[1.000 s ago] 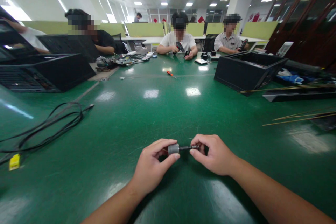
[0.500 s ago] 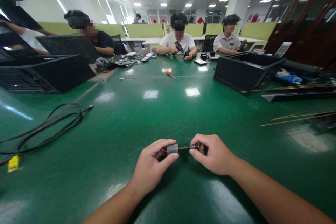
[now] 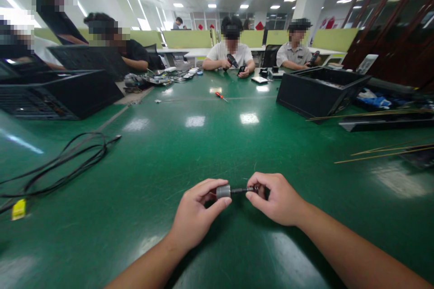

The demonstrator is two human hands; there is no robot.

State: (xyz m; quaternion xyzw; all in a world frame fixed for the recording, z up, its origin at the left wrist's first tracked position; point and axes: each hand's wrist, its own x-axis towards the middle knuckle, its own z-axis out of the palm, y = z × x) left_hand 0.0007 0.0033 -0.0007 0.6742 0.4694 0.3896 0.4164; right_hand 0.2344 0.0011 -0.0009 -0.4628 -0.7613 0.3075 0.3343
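Observation:
A small grey metal cylinder (image 3: 223, 191) is pinched between the thumb and fingers of my left hand (image 3: 195, 216). From its right end a thin dark shaft (image 3: 239, 190) runs across to my right hand (image 3: 280, 199), whose thumb and forefinger close on the shaft's far end. Both hands are low in the middle of the view, above the green table (image 3: 162, 153). The left end of the cylinder is partly hidden by my left fingers.
Looped black cables (image 3: 77, 158) with a yellow tag (image 3: 19, 209) lie left. An orange screwdriver (image 3: 221, 96) lies farther back. Black computer cases (image 3: 301, 95) stand on both sides, with thin yellow rods (image 3: 383, 154) at right. Several people are around the table.
At the far left, the standing person has moved to the right and shows more fully. My hands and the part they hold are almost unchanged.

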